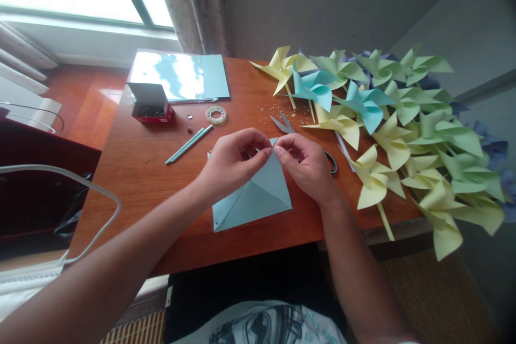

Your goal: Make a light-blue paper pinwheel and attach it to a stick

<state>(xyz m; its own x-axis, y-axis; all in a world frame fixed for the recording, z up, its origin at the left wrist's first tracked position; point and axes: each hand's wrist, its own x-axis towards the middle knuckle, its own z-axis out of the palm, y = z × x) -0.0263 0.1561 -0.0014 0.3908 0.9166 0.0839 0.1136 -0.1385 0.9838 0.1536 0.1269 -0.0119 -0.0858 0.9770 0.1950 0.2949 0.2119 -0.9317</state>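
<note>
A light blue paper square (258,201) with diagonal creases lies on the table in front of me. Small dark holes show near its two close corners. At its far right corner my left hand (237,158) and my right hand (308,164) meet, thumbs and forefingers pinching the paper's corner. Whether a tiny thing sits between the fingertips is hidden. Just beyond the right hand lie scissors (283,124), blades apart, one handle partly covered by the hand. Blue paper sticks (188,145) rest to the left of the paper.
A red box (153,113) of small dark pieces stands open at the left, beside a tape roll (216,115). Blue sheets (215,78) lie behind. Many finished paper pinwheels (374,172) crowd the right side. A white cable (108,199) loops past the left table edge.
</note>
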